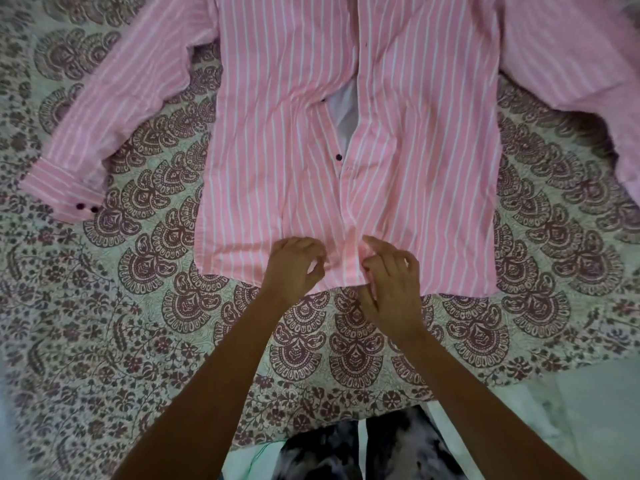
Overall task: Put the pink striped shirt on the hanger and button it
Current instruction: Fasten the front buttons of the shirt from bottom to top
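both hands at the hem of the pink striped shirt, which lies flat on the patterned bedspread

placket runs 12 to 6 o'clock; left hand and right hand flank its 6 o'clock end, fingers curled, pinching hem cloth; dark button at 12 o'clock, unfastened; hanger not seen

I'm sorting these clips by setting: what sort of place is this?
Probably a bedroom at home. The pink striped shirt lies flat on a paisley block-print bedspread whose edge drops off near the person's patterned trousers.
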`<state>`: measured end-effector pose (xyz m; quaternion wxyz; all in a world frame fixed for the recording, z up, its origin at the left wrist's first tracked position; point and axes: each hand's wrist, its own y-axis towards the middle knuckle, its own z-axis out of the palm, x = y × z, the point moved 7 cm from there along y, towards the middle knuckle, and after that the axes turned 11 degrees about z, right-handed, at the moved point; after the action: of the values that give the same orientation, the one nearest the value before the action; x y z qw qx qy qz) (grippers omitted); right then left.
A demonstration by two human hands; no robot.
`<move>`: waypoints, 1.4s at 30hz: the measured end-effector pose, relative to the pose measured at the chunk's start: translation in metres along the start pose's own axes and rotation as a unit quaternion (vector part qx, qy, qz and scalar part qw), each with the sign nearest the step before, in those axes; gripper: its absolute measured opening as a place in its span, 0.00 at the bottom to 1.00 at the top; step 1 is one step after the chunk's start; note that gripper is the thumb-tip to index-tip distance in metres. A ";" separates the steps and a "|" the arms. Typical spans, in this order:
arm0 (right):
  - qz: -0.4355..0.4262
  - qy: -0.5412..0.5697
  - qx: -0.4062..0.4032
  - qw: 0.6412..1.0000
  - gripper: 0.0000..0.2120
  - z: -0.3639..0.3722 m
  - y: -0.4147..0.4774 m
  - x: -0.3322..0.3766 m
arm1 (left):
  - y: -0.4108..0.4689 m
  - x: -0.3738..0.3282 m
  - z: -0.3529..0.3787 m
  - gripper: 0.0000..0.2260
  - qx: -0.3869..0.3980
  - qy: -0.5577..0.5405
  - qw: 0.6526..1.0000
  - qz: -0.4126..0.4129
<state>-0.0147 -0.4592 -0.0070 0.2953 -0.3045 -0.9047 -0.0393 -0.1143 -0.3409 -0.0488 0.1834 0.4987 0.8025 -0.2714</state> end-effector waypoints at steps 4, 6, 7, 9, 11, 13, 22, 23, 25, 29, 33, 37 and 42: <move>-0.049 0.021 0.022 0.998 0.05 -0.025 -0.007 0.005 | -0.004 -0.011 0.001 0.10 -0.016 0.014 1.000 -0.015; -0.037 0.060 0.055 0.996 0.07 -0.028 -0.009 0.004 | 0.004 -0.024 0.001 0.16 -0.019 0.032 0.999 -0.017; -0.026 0.078 0.077 0.994 0.08 -0.027 -0.010 0.002 | 0.009 -0.029 0.006 0.21 0.000 0.045 0.999 -0.021; -0.013 0.093 0.124 0.988 0.09 -0.021 -0.012 -0.004 | 0.019 -0.037 0.017 0.31 0.062 0.119 0.991 -0.026; -0.014 0.073 0.157 0.985 0.11 -0.016 -0.017 -0.010 | 0.026 -0.041 0.020 0.34 0.083 0.171 0.981 -0.029; -0.020 0.042 0.170 0.984 0.15 -0.011 -0.022 -0.018 | 0.032 -0.043 0.019 0.25 0.066 0.164 0.984 -0.011; 0.003 0.079 0.078 0.994 0.17 -0.031 -0.018 -0.017 | 0.004 -0.018 -0.011 0.13 -0.009 -0.151 0.988 0.014; 0.002 0.087 0.069 0.994 0.17 -0.032 -0.017 -0.015 | 0.000 -0.017 -0.016 0.12 -0.027 -0.176 0.984 0.008; 0.007 0.110 0.049 0.993 0.15 -0.034 -0.016 -0.010 | -0.008 -0.015 -0.027 0.09 -0.076 -0.221 0.972 -0.019; 0.021 0.141 0.020 0.990 0.11 -0.038 -0.016 -0.004 | -0.014 -0.014 -0.033 0.05 -0.134 -0.321 0.932 -0.100; -0.007 0.152 0.014 0.988 0.09 -0.046 -0.018 0.001 | -0.015 -0.027 -0.023 0.04 -0.101 -0.332 0.933 -0.099; -0.032 0.136 0.020 0.990 0.09 -0.050 -0.018 0.002 | -0.022 -0.029 -0.019 0.03 -0.102 -0.366 0.917 -0.125; -0.020 0.110 0.017 0.994 0.13 -0.045 -0.017 -0.004 | -0.027 -0.016 -0.007 0.04 -0.053 -0.207 0.965 -0.151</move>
<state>0.0010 -0.4862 0.0296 0.3978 -0.2750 -0.8730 -0.0630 -0.1318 -0.3576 -0.0276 0.3285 0.2939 0.8263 -0.3505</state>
